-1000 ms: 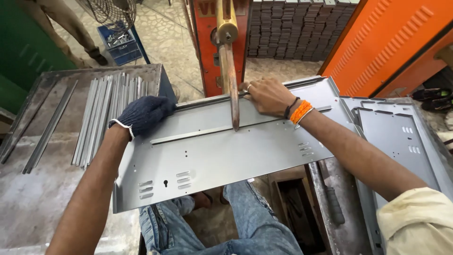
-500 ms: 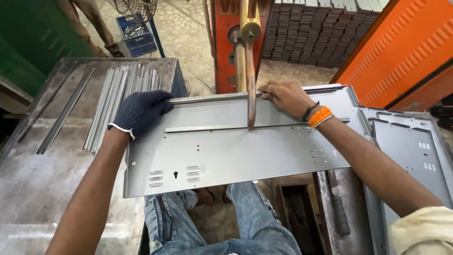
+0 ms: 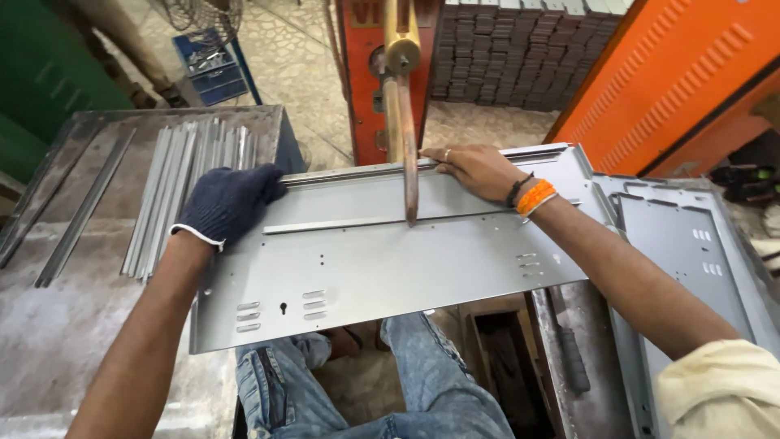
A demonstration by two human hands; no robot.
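Holding a long grey sheet-metal panel [image 3: 382, 260] flat, the person works from a seat at a spot-welding machine. The left hand [image 3: 227, 203], in a dark knit glove, presses down on the panel's far left corner, fingers spread flat, not gripping. The bare right hand [image 3: 479, 171], with an orange band at the wrist, lies on the panel's far folded edge, fingertips curled over the lip. Between the hands a copper electrode arm [image 3: 404, 154] comes down, its tip meeting a thin metal strip [image 3: 357, 222] that lies lengthwise on the panel — the step in hand looks like welding that strip on. The next weld probably calls for sliding the panel sideways with both hands while the strip stays lined up.

Left of the panel, a bundle of similar strips [image 3: 183, 183] lies on the steel bench [image 3: 73, 325]. To the right sits another punched panel [image 3: 691, 252]. Below are the person's jeans-clad knees [image 3: 390, 382]; an orange cabinet [image 3: 682, 73] stands behind — nothing blocks the panel.
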